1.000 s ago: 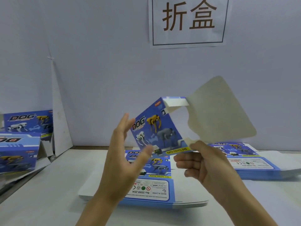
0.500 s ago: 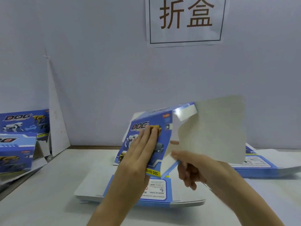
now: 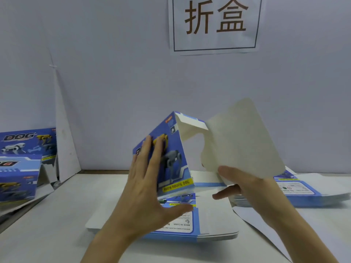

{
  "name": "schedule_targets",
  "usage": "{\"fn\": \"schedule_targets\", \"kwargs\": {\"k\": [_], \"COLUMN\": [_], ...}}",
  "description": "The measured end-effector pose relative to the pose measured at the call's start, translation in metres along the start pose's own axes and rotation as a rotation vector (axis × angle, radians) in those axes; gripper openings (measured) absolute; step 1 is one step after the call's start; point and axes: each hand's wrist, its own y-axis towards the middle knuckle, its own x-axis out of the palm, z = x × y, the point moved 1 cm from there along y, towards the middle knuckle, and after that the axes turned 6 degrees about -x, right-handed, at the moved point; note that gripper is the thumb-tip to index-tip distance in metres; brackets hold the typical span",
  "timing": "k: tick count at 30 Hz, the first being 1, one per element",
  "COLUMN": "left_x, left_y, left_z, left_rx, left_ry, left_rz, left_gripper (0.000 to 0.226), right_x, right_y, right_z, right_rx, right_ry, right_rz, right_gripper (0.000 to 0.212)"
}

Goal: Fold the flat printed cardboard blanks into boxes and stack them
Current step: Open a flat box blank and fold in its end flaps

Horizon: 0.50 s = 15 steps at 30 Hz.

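flat blue-and-white printed cardboard blanks sat stacked right under the palms, left hand pressed spread fingers on the half-folded blue cardboard box just above, right hand pinched its plain white rounded flap, finished blue boxes sat way off left of the fingers

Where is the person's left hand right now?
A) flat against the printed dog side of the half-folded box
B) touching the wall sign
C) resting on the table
A: the left hand lies with straight fingers on the blue printed side of the box.
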Motion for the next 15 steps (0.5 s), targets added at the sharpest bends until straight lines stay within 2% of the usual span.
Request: {"fn": "schedule_targets", "kwargs": {"k": [2,4,7,9,11,13,15], "left_x": [-0.008,-0.014,-0.022,-0.021,-0.021,-0.024,-0.024], "left_y": [0.001,0.001,0.004,0.005,0.005,0.003,0.001], "left_z": [-0.003,-0.002,0.004,0.003,0.001,-0.001,-0.001], "left_rx": [-0.004,0.033,0.037,0.040,0.043,0.057,0.089], "left_ry": [0.006,0.042,0.086,0.130,0.142,0.112,0.114], "left_rz": [0.009,0.026,0.027,0.024,0.033,0.034,0.058], "left_gripper": [0.120,0.125,0.127,0.123,0.121,0.125,0.129], "right_x": [-0.005,-0.009,-0.011,-0.016,-0.017,-0.017,-0.015], "right_y": [-0.001,-0.001,0.000,0.004,0.007,0.009,0.011], "right_z": [0.001,0.002,0.002,0.002,0.001,0.004,0.011], "right_rx": [-0.019,-0.018,-0.090,-0.185,-0.282,-0.254,-0.125], "right_ry": [-0.043,-0.055,-0.059,0.055,0.157,0.319,0.538], "right_rz": [-0.014,-0.059,-0.029,0.083,0.136,0.156,0.194], "right_gripper": [0.010,0.020,0.023,0.026,0.014,0.013,0.016]}}
